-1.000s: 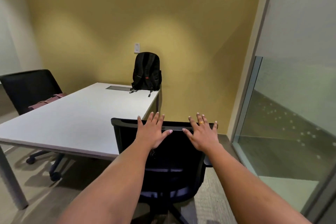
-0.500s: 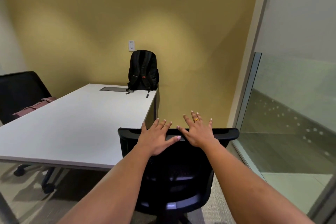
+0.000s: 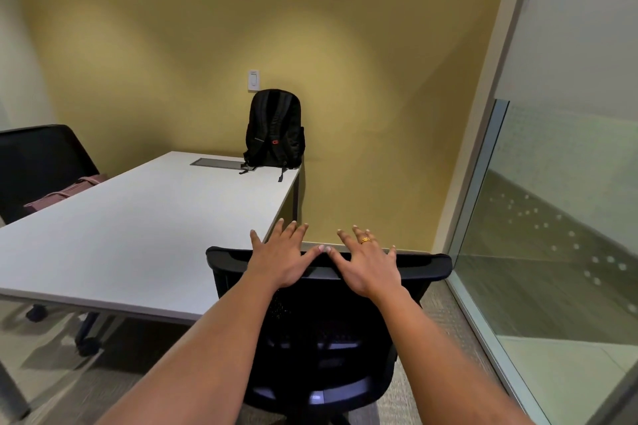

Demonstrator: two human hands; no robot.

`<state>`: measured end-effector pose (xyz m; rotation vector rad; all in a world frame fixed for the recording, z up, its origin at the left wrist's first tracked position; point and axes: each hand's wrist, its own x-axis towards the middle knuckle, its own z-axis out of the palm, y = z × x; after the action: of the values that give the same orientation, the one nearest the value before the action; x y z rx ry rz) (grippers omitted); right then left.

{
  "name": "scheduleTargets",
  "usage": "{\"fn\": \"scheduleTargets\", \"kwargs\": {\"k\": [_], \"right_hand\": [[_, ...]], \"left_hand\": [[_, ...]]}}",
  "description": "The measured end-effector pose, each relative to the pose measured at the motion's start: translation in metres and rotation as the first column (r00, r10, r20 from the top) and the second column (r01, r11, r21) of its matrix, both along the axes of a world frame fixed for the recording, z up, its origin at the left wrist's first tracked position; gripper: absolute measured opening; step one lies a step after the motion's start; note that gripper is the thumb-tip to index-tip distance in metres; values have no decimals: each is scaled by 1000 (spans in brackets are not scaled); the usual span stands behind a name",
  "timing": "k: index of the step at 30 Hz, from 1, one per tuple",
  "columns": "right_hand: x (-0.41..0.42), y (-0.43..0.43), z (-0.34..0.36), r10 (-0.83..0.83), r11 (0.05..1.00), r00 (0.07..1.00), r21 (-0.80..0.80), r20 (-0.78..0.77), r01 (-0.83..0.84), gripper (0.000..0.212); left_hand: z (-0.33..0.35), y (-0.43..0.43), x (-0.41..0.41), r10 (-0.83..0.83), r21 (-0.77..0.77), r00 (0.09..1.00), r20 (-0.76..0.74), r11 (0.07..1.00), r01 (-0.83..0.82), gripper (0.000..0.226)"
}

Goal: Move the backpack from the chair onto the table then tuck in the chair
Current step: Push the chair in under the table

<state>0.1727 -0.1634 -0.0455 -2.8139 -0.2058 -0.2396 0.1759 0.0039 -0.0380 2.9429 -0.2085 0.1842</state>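
Compared with a second ago, the chair [image 3: 328, 304] has swung to face the far wall, and both thumbs now almost touch at its top rail. The left hand [image 3: 281, 257] and right hand [image 3: 367, 262] lie flat with fingers spread on that rail, pressing rather than gripping. The backpack [image 3: 275, 129] stands upright at the bench's [image 3: 138, 224] far right corner, well beyond the hands, long axis vertical, straps facing the camera.
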Motion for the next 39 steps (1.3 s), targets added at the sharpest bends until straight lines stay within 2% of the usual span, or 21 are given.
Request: {"fn": "scheduleTargets", "kwargs": {"k": [22,27,39], "right_hand": [[31,-32,1,143,989,990,25,18,-143,61],[44,-44,2,175,983,983,38,47,-177,52],[96,-95,0,237,972,970,-3,50,-237,55]], "left_hand": [[-7,-31,20,173,7,982,70,985,-174,74],[-5,-45,27,204,9,976,72,979,-205,74],[-7,-100,59,333,-47,935,120,943,-329,75]]}}
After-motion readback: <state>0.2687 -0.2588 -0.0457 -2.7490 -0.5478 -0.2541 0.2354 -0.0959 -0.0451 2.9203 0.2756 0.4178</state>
